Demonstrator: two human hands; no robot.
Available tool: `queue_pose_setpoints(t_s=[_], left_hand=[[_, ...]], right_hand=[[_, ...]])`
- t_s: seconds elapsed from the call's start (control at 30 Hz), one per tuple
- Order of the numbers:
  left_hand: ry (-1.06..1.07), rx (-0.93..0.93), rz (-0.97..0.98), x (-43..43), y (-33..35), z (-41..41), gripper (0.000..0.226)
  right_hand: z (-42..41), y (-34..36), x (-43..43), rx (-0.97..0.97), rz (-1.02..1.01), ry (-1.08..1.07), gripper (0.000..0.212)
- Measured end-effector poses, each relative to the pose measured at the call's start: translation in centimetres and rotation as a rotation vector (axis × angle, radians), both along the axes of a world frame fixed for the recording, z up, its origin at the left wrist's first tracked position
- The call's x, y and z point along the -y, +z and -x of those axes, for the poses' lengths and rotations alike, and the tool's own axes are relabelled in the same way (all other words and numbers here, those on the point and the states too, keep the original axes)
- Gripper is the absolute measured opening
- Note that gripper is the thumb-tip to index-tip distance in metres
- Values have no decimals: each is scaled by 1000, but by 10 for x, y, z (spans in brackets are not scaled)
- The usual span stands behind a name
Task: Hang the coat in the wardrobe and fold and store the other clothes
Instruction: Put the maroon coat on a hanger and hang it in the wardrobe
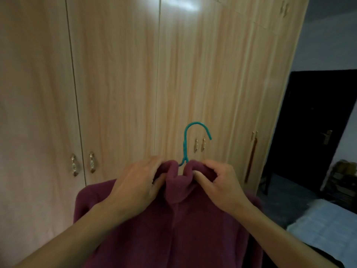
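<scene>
Plain maroon coat (173, 229), teal hanger (195, 126). Pale wood-grain wardrobe (116, 74), brass-coloured handles (92, 162). Black door (309, 122), pale blue bedding (328, 229), dark floor (280, 202).

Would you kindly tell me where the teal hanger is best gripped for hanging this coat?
Likely the straight neck of the teal hanger, just above the maroon coat collar, from the left: its arms are buried in fabric and its hook opens rightward.

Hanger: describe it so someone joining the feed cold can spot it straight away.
Find the pale wooden wardrobe filling the view; in front of it the left hand and right hand grip the collar of a maroon coat. The hanger rises from the collar between them. It is the only teal thing, a thin hook, unlike the brass door handles behind it.
</scene>
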State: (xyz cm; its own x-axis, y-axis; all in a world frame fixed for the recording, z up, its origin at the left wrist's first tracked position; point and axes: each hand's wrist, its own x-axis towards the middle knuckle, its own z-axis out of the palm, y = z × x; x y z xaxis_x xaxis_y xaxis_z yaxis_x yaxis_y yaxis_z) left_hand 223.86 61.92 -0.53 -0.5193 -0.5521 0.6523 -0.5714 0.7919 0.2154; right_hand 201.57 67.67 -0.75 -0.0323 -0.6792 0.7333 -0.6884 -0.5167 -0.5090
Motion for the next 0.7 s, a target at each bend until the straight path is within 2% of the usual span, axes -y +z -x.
queue_pose_setpoints(t_s=[0.1,0.13,0.2,0.27,0.37,0.53,0.7], left_hand=[[118,-66,57,10,-9,-22,12],[159,-94,70,13,-11,-29,19],[230,-126,65,26,-16,-41,11],[300,-156,56,40,-20,-54,22],[354,-222,43,60,-25,-72,28],[445,-359,32,80,-28,-93,26],[566,-397,70,98,-30,-114,22]], right_hand=[[-19,3,26,-29,-97,103,22],[-23,4,37,-35,-137,144,19],[-31,7,60,-77,-185,218,19],[-39,12,86,-149,-202,271,25],[-51,19,123,-298,-172,309,31],[-70,24,178,-435,-78,403,22],[-95,31,230,-429,-35,519,35]])
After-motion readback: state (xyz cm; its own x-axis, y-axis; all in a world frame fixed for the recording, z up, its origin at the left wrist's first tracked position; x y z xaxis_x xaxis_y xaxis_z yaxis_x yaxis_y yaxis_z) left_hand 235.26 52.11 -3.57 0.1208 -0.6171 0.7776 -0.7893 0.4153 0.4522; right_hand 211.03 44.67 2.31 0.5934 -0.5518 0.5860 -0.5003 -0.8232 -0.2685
